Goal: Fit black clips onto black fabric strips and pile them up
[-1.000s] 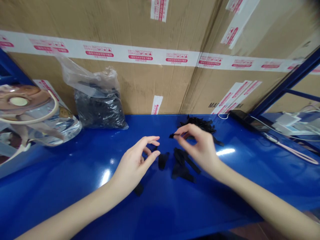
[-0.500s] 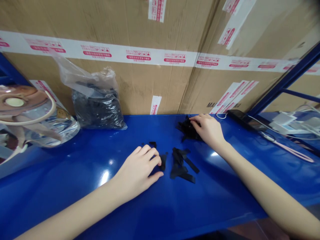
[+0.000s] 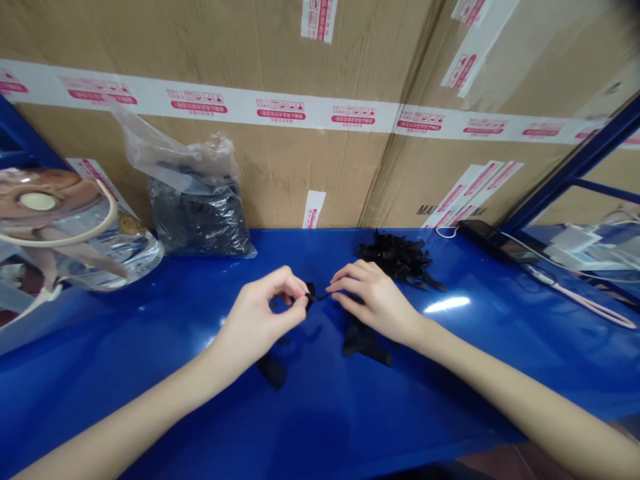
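Between my two hands stretches a thin black strip point(image 3: 320, 297), raised over the blue table. My left hand point(image 3: 267, 303) pinches one end between thumb and forefinger. The fingertips of my right hand point(image 3: 373, 297) close on the other end. Beneath and beside my right hand lie black fabric-like strips point(image 3: 365, 343), partly covered by it. Another black strip point(image 3: 273, 370) rests below my left hand. Behind my right hand is a tangled pile of black strips point(image 3: 397, 257).
A clear plastic bag point(image 3: 200, 207) of black pieces leans on the cardboard boxes point(image 3: 280, 167). At the left stands a large clear bottle point(image 3: 125, 257) with a strap. A black phone-like device point(image 3: 493, 240), white cables and a pink wrist strap point(image 3: 595, 303) lie right.
My right hand has left the pile and come across to my left hand. The left has lifted into a pinch, a black strip now spans both, and another strip shows below the left.
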Demonstrator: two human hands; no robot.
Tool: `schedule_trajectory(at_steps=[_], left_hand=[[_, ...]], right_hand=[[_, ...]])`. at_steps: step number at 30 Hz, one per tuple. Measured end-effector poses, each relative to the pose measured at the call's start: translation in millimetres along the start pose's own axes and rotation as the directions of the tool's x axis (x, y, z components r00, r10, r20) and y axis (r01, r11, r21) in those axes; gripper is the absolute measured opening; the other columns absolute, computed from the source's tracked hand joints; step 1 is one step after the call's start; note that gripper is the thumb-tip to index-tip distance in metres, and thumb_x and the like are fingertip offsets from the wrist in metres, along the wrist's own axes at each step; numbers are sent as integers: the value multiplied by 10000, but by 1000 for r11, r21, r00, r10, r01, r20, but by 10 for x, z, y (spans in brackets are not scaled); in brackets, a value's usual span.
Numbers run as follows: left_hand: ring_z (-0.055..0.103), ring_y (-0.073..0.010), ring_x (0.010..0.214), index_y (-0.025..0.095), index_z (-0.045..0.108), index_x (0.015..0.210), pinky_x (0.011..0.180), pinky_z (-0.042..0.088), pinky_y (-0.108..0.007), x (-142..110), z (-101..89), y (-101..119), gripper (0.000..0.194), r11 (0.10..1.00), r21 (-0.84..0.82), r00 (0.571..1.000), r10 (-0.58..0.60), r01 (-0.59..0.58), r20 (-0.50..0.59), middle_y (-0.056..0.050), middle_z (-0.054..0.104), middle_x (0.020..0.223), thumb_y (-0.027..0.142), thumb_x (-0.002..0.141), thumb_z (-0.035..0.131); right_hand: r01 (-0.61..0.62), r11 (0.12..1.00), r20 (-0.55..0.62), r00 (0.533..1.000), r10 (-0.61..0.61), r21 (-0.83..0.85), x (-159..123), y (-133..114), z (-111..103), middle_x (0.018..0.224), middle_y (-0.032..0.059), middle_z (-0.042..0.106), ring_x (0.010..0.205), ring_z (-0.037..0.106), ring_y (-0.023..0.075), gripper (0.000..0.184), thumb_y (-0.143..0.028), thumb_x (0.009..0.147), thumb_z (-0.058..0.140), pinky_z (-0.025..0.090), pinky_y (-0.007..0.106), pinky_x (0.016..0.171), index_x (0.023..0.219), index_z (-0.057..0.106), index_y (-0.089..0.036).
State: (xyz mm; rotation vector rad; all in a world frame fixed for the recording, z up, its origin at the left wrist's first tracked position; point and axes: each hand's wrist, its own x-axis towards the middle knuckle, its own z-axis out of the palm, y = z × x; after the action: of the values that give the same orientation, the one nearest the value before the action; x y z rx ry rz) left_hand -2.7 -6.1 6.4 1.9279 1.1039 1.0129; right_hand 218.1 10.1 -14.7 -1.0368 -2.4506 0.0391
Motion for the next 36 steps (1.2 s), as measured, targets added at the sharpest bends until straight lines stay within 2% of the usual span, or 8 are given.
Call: schedule_trajectory(at_steps=[3, 6, 9, 13, 18, 27, 31, 36], left_hand=[[628, -138, 701, 181, 558, 789, 643, 479, -244, 47, -77, 8, 89, 979, -179, 988, -117, 98, -100, 4, 661, 782, 227, 776, 633], [644, -152, 734, 178, 612, 814, 669, 497, -249, 52, -116, -16, 67, 971, -212, 982, -139, 110, -130, -2, 676, 781, 228, 779, 641], [656, -171, 768, 180, 701, 902, 698, 518, -276, 34, -111, -40, 144, 986, -130, 989, -115, 104, -88, -26, 716, 855, 241, 825, 597], [656, -196, 923, 198, 719, 1061, 717, 539, -280, 16, -67, -50, 265, 998, -50, 999, -33, 32, -33, -63, 682, 1149, 247, 856, 558], [664, -177, 880, 191, 734, 1033, 615, 528, -242, 10, -22, -49, 261, 999, -23, 999, -31, 32, 44, -92, 584, 1311, 233, 820, 591], [621, -109, 730, 204, 627, 1237, 564, 519, -226, 11, 17, -111, 433, 1000, -20, 997, 21, -19, 75, -112, 551, 1303, 190, 806, 587], [587, -75, 664, 215, 597, 1266, 549, 525, -213, -2, 37, -142, 455, 999, -8, 997, 46, -45, 68, -110, 516, 1323, 180, 812, 583], [568, -50, 610, 238, 586, 1271, 498, 512, -190, -28, 68, -153, 448, 999, -1, 996, 47, -47, 80, -106, 485, 1358, 177, 827, 564]], right_hand=[[87, 996, 59, 994, -89, 37, -6, -129, 92, 1118, 67, 643, 1046, 547, 209, 233, -296, 952, 522, 404, 370, 930, 1101, 674, -200], [140, 990, 89, 986, -141, 22, -2, -213, 165, 1172, 83, 621, 1087, 530, 213, 278, -320, 963, 498, 400, 372, 948, 1162, 653, -202], [142, 990, 97, 985, -140, -4, 11, -235, 206, 1134, 86, 634, 1053, 540, 215, 248, -311, 963, 496, 409, 373, 924, 1077, 684, -195], [132, 991, 114, 985, -129, -24, 26, -246, 206, 975, 75, 657, 952, 556, 215, 216, -317, 944, 530, 420, 362, 847, 903, 688, -176], [121, 993, 107, 987, -121, 3, 9, -272, 191, 775, 50, 635, 761, 554, 184, 151, -218, 914, 544, 420, 320, 775, 829, 650, -153], [-72, 949, 49, 997, 59, 308, -34, -152, 141, 778, 20, 656, 708, 595, 141, 84, -153, 862, 559, 453, 248, 694, 827, 629, -183], [-217, 844, 111, 976, 187, 490, -20, -123, 90, 815, 6, 673, 687, 620, 126, 151, -201, 885, 547, 482, 233, 662, 1008, 633, -200], [-339, 674, 202, 940, 275, 656, 14, -107, 78, 867, 15, 645, 687, 600, 111, 176, -234, 922, 462, 519, 231, 628, 949, 630, -188]])
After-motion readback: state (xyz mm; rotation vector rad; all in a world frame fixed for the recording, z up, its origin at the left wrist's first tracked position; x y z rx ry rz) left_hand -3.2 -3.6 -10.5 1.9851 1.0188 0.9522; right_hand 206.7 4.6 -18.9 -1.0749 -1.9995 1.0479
